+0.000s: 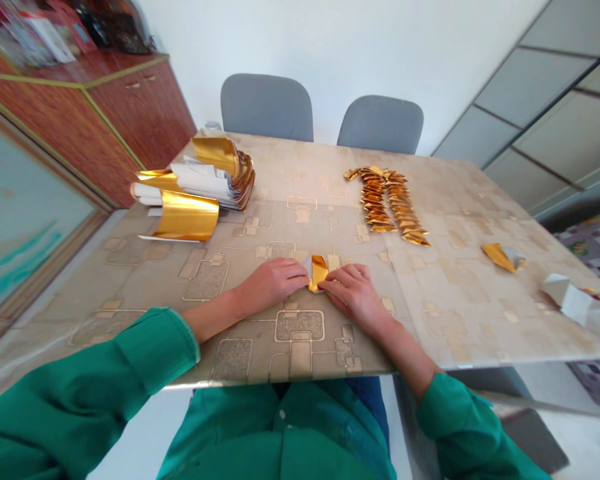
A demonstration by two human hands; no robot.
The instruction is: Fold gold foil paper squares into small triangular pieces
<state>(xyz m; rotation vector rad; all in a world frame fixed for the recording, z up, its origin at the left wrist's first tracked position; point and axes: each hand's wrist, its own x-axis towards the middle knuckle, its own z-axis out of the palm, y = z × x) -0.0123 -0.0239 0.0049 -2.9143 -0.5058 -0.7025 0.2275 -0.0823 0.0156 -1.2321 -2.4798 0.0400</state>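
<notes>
Item one: a small folded gold foil paper [319,269], on the patterned tablecloth [300,363], between both hands, near the table's front edge. Left hand [276,280], as I view it remotely: fingers together, tips touching the paper's left side; whether they pinch, I cannot tell. Right hand [356,293]: fingers bent, tips at its lower right; pinch likewise unclear to me. Beyond, rightward: two rows of folded gold pieces [401,201]. Beyond, leftward: one pile of gold-and-white sheets [205,183]. Far right: one loose gold piece [499,257], near creased white paper [569,297]. Behind the table: two grey chairs [267,107]
</notes>
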